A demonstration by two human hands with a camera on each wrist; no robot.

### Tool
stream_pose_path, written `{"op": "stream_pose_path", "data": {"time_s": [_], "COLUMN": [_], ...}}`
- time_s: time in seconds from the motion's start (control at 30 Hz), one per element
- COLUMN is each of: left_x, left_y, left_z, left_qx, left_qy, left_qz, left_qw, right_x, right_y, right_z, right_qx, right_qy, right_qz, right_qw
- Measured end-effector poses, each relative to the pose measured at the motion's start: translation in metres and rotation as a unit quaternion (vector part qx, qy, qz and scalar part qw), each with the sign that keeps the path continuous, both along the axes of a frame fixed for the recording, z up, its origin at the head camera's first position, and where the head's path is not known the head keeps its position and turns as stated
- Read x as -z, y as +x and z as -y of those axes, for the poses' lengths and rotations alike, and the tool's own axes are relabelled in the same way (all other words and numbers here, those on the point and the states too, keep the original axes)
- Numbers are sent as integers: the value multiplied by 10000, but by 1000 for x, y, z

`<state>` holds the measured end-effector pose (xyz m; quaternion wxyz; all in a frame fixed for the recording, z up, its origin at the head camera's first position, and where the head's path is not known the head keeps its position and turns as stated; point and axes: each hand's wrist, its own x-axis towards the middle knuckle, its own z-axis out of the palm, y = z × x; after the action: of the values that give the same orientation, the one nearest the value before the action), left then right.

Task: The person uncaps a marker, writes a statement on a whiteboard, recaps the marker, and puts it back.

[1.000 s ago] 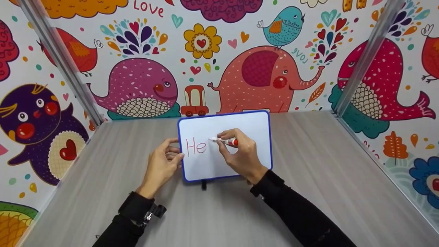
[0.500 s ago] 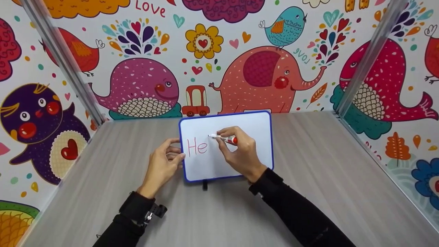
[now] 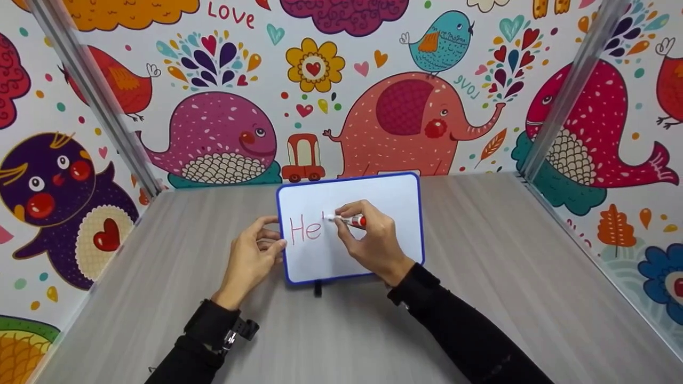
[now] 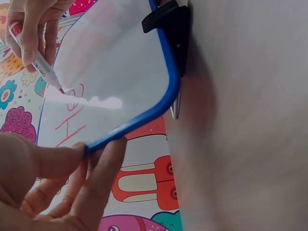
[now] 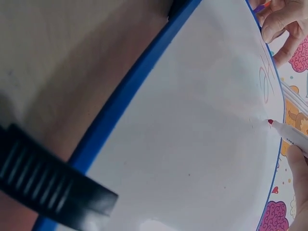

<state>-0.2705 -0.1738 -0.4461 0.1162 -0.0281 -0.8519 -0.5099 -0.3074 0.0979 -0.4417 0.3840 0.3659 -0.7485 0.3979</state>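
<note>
Within the right hand [image 3: 375, 237] slants a marker [image 4: 44, 70].

Board [image 3: 320, 257] seen forward-down from head, well back, crossed close-up from opposite sides by wrist views, pen [image 4: 43, 70] shared by all.

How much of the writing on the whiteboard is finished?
Done: the red letters "He" are on the whiteboard. In hand: the right hand holds the marker beside a short red stroke after the e, while the left hand grips the board's edge. Left: that stroke looks unfinished, and more letters may follow, but I can't tell which.
</note>
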Motion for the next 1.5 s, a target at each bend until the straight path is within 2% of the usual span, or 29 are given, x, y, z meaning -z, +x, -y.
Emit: {"op": "stream_pose_path", "data": {"time_s": [0.5,0.7,1.07,1.33,1.5], "left_x": [-1,-2,-2,-3,-3], "left_y": [1,0,3,3,2], "left_z": [-1,0,-2,-3,-2], "left_qx": [-22,-22,-51,-74,-73], "left_qy": [79,-57,6,-5,27], "left_qz": [97,51,171,184,164], "left_qw": [9999,10000,9998,9998,9998], "right_x": [9,11,16,9,1], "right_y": [11,12,16,12,6], "right_z": [-4,-5,-8,-14,-16], "right_qx": [-139,-219,-193,-152,4], "right_qy": [213,314,357,63,-113], "right_qz": [297,292,255,225,27], "right_qw": [9992,9988,9989,9996,9999]}}
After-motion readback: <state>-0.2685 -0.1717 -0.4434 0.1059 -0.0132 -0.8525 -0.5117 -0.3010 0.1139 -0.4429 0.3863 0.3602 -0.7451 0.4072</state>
